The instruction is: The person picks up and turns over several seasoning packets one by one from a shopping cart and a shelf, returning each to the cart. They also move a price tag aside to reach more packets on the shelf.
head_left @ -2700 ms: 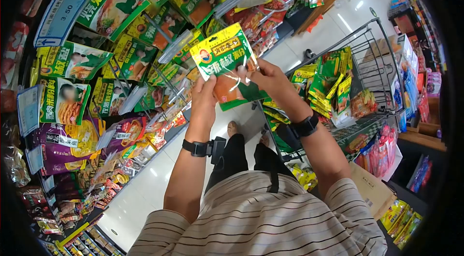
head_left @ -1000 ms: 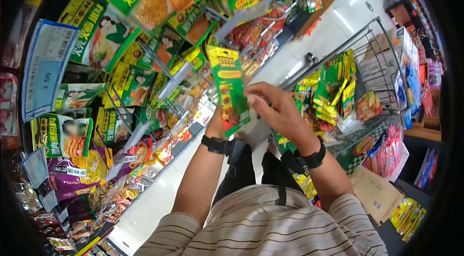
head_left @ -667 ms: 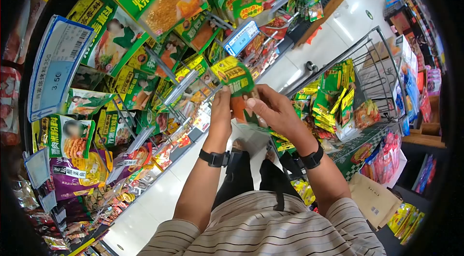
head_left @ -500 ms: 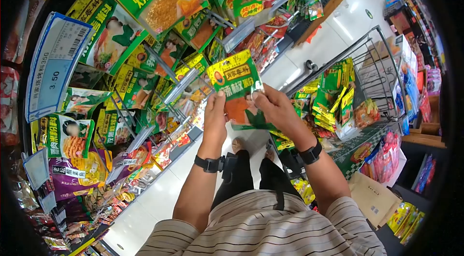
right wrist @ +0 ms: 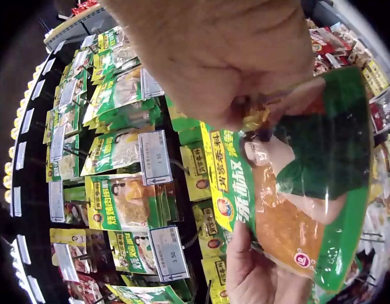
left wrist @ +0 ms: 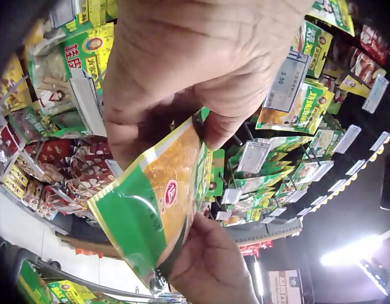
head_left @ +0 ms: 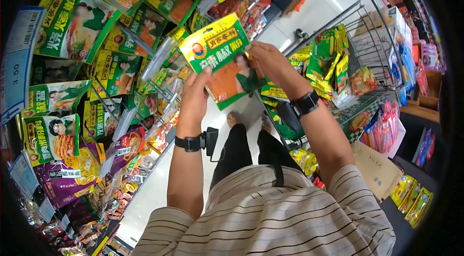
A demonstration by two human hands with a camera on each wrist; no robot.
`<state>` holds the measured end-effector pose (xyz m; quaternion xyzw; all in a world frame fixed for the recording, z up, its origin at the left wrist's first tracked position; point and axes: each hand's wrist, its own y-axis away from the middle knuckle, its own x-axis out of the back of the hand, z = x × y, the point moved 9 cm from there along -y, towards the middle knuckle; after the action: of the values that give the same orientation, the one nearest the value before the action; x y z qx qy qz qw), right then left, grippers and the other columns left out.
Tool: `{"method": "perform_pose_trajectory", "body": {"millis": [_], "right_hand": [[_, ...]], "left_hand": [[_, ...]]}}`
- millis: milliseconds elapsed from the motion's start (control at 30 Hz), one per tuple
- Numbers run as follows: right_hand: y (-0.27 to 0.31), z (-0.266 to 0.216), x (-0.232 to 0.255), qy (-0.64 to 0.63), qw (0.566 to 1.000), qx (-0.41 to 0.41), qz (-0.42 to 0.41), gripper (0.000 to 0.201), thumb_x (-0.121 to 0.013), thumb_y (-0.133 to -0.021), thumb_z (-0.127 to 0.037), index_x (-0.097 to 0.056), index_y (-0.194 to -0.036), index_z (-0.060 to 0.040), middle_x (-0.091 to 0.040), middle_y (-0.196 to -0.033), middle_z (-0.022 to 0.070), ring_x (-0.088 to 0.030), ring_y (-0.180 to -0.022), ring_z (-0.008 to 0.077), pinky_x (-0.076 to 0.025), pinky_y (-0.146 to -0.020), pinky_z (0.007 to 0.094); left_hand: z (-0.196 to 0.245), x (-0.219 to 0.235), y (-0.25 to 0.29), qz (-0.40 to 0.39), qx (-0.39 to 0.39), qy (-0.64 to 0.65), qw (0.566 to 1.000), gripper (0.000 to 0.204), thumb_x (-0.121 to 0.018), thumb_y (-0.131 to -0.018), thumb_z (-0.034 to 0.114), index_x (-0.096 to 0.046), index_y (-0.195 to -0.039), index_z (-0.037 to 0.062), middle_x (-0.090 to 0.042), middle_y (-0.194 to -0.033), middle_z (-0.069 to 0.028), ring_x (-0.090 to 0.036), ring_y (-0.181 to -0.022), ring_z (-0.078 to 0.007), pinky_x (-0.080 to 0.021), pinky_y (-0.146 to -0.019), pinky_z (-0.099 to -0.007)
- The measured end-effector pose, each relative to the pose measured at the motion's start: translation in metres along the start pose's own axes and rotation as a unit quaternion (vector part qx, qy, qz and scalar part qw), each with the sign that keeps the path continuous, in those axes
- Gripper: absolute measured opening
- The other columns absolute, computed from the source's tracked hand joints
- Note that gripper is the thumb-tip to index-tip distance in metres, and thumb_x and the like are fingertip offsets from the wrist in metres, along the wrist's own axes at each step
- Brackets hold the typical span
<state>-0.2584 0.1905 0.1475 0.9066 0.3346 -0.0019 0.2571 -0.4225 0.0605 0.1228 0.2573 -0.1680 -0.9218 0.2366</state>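
Note:
A flat yellow and green seasoning packet with an orange powder picture is held up in front of the body, front facing up. My left hand pinches its left edge, thumb on the front. At the right edge my right hand grips it with curled fingers. Seen from the left wrist, the packet hangs below the left hand, and the other hand's fingers meet its far side. In the right wrist view its printed front shows beneath the right hand.
Hooks with similar seasoning packets and price tags fill the rack on the left. A wire shopping cart stands at the right, with several yellow-green packets inside. A brown paper bag lies at lower right.
The packet was turned edge-on in the left hand, then bent between both hands; now it is flat, face up. Both hands sit further left and higher in the head view.

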Motion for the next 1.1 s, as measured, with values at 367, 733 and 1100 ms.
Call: {"method": "perform_pose_trajectory", "body": {"millis": [367, 733, 1100], "right_hand": [[-0.016, -0.042, 0.019, -0.066, 0.991, 0.114, 0.035, 0.033, -0.059, -0.097, -0.026, -0.063, -0.114, 0.0018, -0.067, -0.103, 0.0089, -0.065, -0.092, 0.0167, -0.053, -0.085, 0.0310], [-0.035, -0.113, -0.010, -0.230, 0.958, 0.157, -0.064, 0.039, -0.056, -0.099, -0.031, -0.050, -0.122, 0.0003, -0.060, -0.125, 0.0206, -0.062, -0.115, 0.0312, -0.052, -0.099, 0.0436], [-0.044, -0.114, -0.029, -0.324, 0.925, 0.133, -0.146, 0.035, -0.059, -0.097, -0.032, -0.056, -0.114, -0.0014, -0.063, -0.115, 0.0175, -0.062, -0.112, 0.0324, -0.049, -0.102, 0.0486]], "left_hand": [[0.011, -0.001, -0.003, -0.002, -0.033, 0.055, 0.998, 0.030, -0.058, -0.100, 0.018, -0.060, -0.124, 0.0002, -0.066, -0.121, -0.0068, -0.063, -0.108, -0.0149, -0.048, -0.096, -0.0314], [0.029, -0.023, 0.006, -0.022, -0.094, -0.108, 0.990, 0.037, -0.058, -0.102, 0.026, -0.060, -0.131, 0.0029, -0.063, -0.123, -0.0004, -0.055, -0.112, -0.0081, -0.040, -0.102, -0.0264], [0.037, -0.034, 0.012, -0.010, -0.123, -0.122, 0.985, 0.038, -0.057, -0.103, 0.027, -0.060, -0.131, 0.0006, -0.063, -0.125, -0.0018, -0.054, -0.114, -0.0094, -0.039, -0.103, -0.0269]]}}
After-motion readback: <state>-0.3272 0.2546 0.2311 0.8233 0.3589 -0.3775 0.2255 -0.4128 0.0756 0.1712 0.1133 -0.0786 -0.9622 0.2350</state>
